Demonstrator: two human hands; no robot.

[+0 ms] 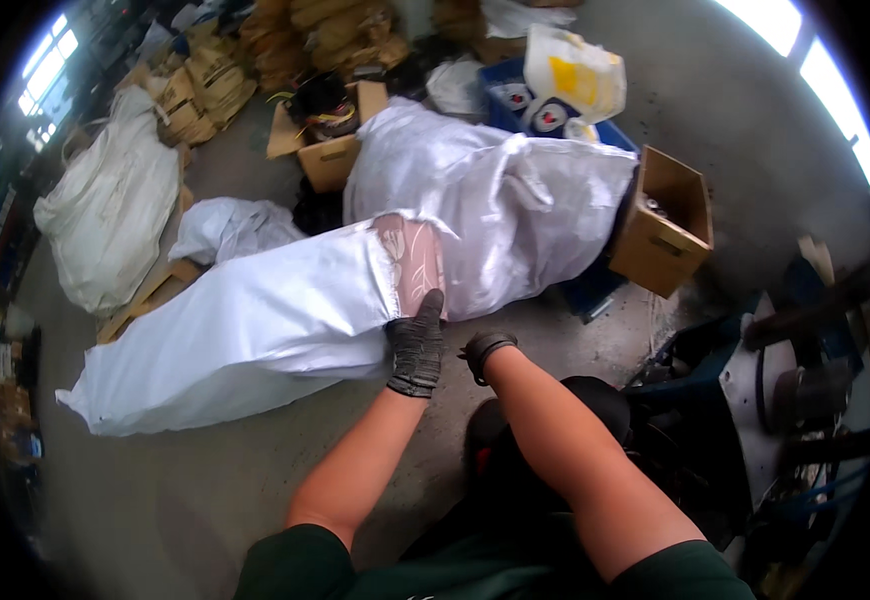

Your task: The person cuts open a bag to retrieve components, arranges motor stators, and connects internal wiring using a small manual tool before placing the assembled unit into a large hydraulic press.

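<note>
At white plastic sack [245, 310], L dark-gloved hand [416, 345]: grasping pink patterned panel [413, 260], prob. steadying
R dark-gloved hand [487, 353]: hovering nearby, can't tell grip

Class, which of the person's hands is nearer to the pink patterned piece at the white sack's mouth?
Left. The left hand touches the near edge of the pink patterned piece; the right hand is apart from it, to the right.

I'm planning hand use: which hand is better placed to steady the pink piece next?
Probably the left hand: it touches the pink piece protruding from the white sack; the right hand sits apart.
</note>
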